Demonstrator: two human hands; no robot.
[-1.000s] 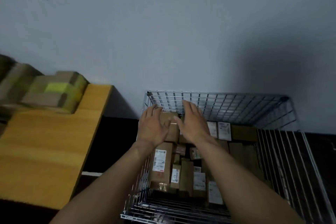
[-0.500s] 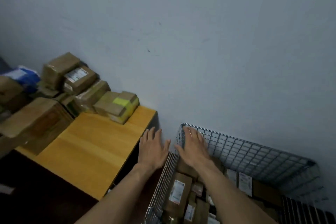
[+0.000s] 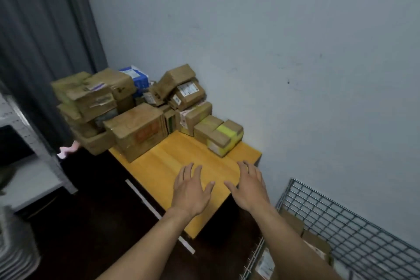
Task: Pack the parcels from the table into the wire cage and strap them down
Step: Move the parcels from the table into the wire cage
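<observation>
Left hand (image 3: 189,191), right hand (image 3: 248,188) empty, fingers spread, palms down over table (image 3: 181,159); touching wood or hovering, unclear. Parcels (image 3: 138,129) piled beyond fingertips, yellow-taped box (image 3: 225,136) nearest right fingers, likely next two-handed pick. Cage (image 3: 341,218) behind right wrist.

Dim, flat indoor light; soft picture.

Weak, even light: the wall (image 3: 295,52) beyond the left hand (image 3: 189,191) and right hand (image 3: 248,188) is dull grey-blue, and the floor (image 3: 91,223) below the left hand sinks almost to black. The yellow table (image 3: 181,159) around both hands is the brightest patch. The parcels (image 3: 136,129) ahead of the left hand look smeared, labels unreadable. Far left of that hand, the curtain (image 3: 45,29) and shelf (image 3: 29,177) blur and bend with the wide lens; the wire cage (image 3: 341,218) by the right hand shows crisper lines.
</observation>
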